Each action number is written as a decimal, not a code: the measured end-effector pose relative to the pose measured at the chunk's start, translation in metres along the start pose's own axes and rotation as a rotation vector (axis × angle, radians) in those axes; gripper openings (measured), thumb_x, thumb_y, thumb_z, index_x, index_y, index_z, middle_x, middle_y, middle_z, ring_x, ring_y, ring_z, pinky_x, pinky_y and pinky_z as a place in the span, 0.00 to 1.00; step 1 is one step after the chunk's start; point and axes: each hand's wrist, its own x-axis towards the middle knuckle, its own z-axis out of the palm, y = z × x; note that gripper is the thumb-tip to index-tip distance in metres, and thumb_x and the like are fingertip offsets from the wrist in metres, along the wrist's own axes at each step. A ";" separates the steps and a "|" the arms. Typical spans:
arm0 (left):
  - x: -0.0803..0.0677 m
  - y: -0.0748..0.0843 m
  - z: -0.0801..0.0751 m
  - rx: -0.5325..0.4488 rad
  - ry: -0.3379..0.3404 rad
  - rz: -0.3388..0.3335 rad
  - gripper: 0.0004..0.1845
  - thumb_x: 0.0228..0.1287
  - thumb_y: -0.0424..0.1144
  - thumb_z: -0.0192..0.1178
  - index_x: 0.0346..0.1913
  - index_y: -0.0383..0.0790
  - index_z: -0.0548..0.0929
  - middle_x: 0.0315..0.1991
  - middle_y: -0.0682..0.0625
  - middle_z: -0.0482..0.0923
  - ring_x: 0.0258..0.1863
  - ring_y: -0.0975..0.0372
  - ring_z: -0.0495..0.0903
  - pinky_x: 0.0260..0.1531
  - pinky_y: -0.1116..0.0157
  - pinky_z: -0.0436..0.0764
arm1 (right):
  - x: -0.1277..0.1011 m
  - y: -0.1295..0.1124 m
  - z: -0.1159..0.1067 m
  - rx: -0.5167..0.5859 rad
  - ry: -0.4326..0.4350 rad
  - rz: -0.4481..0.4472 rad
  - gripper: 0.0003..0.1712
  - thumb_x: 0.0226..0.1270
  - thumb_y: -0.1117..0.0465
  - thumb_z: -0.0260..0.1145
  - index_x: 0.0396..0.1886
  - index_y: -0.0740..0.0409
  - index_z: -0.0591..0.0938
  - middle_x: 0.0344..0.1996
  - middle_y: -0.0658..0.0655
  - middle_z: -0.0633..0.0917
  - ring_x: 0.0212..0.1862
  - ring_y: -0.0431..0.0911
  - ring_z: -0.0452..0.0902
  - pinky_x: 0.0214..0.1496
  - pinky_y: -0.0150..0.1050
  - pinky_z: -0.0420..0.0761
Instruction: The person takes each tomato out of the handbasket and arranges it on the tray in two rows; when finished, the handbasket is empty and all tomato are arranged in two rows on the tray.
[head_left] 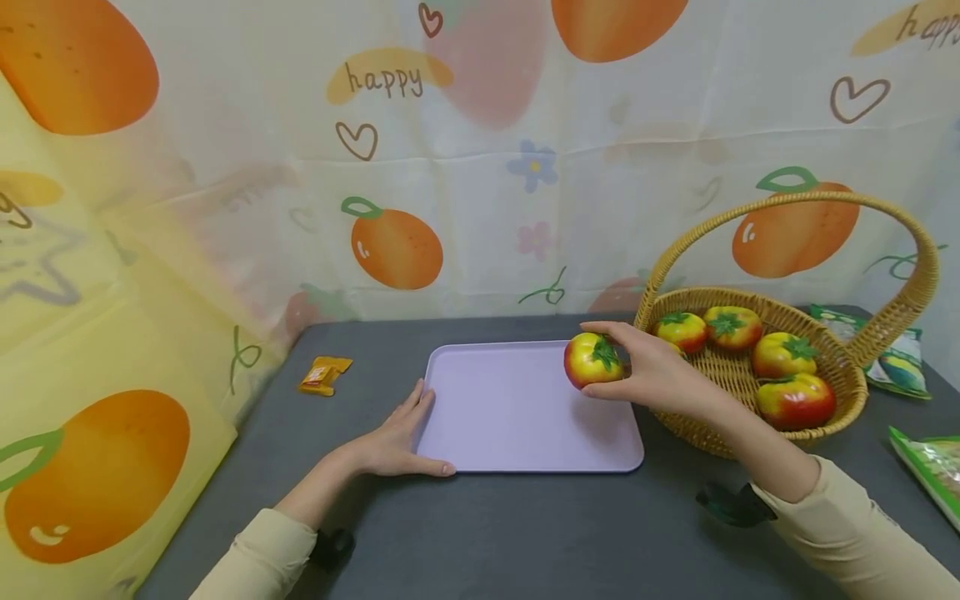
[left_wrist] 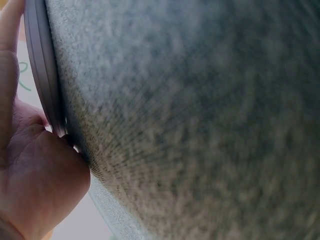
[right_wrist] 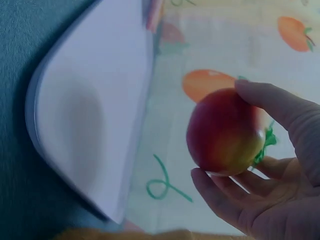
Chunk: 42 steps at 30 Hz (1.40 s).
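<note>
Between thumb and fingers, my right hand [head_left: 656,367] holds a red-and-yellow tomato [head_left: 588,362] with a green leafy top, above the right part of a pale lilac tray [head_left: 510,417]. In the right wrist view the tomato [right_wrist: 227,132] is off the tray [right_wrist: 100,100], whose surface carries a soft shadow. My left hand [head_left: 397,437] rests at the tray's near left corner, fingers extended along the left side and thumb along the front edge. The left wrist view shows that palm [left_wrist: 42,170] beside the tray's rim [left_wrist: 42,60].
A wicker basket [head_left: 855,400] with a tall handle stands at right, holding several similar tomatoes [head_left: 797,402]. Green-and-white packets [head_left: 903,367] lie behind and beside it. A small orange wrapped packet [head_left: 324,376] lies left of the tray on the dark grey table [head_left: 525,533]. A printed cloth hangs behind.
</note>
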 end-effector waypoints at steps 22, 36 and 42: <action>-0.002 0.001 0.001 0.016 -0.018 0.004 0.61 0.45 0.67 0.62 0.73 0.43 0.38 0.71 0.45 0.21 0.70 0.47 0.32 0.64 0.45 0.40 | 0.066 -0.021 0.063 0.113 -0.085 -0.059 0.42 0.47 0.52 0.73 0.64 0.54 0.67 0.48 0.53 0.76 0.46 0.46 0.70 0.45 0.41 0.73; -0.003 0.003 0.001 0.003 -0.030 -0.023 0.62 0.44 0.69 0.61 0.73 0.45 0.37 0.71 0.47 0.19 0.70 0.48 0.30 0.64 0.45 0.39 | 0.105 -0.033 0.101 0.092 -0.157 -0.018 0.43 0.47 0.54 0.73 0.64 0.58 0.67 0.56 0.57 0.73 0.50 0.49 0.69 0.51 0.45 0.72; -0.002 0.003 0.001 -0.002 -0.042 -0.020 0.62 0.44 0.69 0.61 0.73 0.46 0.36 0.71 0.48 0.18 0.70 0.49 0.29 0.64 0.46 0.38 | 0.119 -0.034 0.116 0.073 -0.169 0.004 0.45 0.47 0.51 0.74 0.65 0.59 0.66 0.57 0.57 0.73 0.52 0.49 0.68 0.53 0.48 0.69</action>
